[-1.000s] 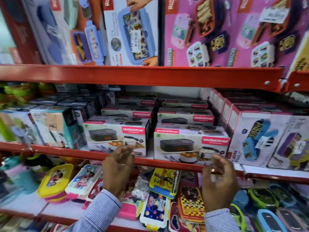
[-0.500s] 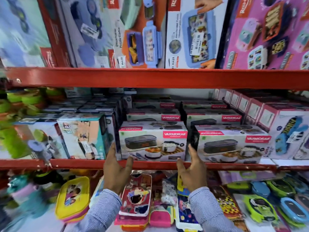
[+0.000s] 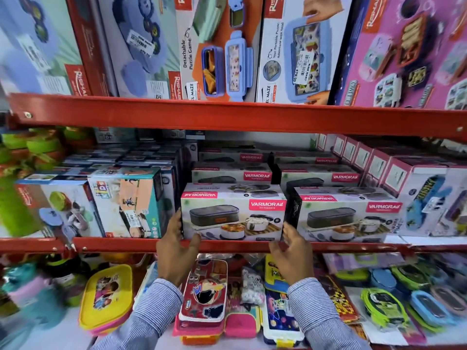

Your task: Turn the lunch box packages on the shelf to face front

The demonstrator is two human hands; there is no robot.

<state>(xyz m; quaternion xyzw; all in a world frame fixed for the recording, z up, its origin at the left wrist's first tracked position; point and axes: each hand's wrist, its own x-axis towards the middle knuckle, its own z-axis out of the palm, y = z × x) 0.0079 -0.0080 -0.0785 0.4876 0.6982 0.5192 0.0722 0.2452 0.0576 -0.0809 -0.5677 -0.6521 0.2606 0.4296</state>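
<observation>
A white Varmora lunch box package [image 3: 233, 213] stands at the front edge of the middle red shelf [image 3: 113, 245], its printed face toward me. My left hand [image 3: 177, 251] grips its left side, thumb across the lower front corner. My right hand [image 3: 293, 251] touches its right lower corner, fingers spread. A second Varmora package [image 3: 346, 214] stands right beside it, also facing front. More Varmora boxes [image 3: 231, 174] are stacked in rows behind both.
Teal and white boxes [image 3: 129, 203] crowd the left, pink-topped boxes [image 3: 427, 203] the right. Tall boxes [image 3: 219, 49] fill the upper shelf. Below my hands lie loose lunch boxes, a yellow one [image 3: 106, 299] and a red case [image 3: 204, 291].
My view shifted left and closer. Both hands rose from below the shelf edge onto the left Varmora package, the left gripping its side, the right coming to its right corner.
</observation>
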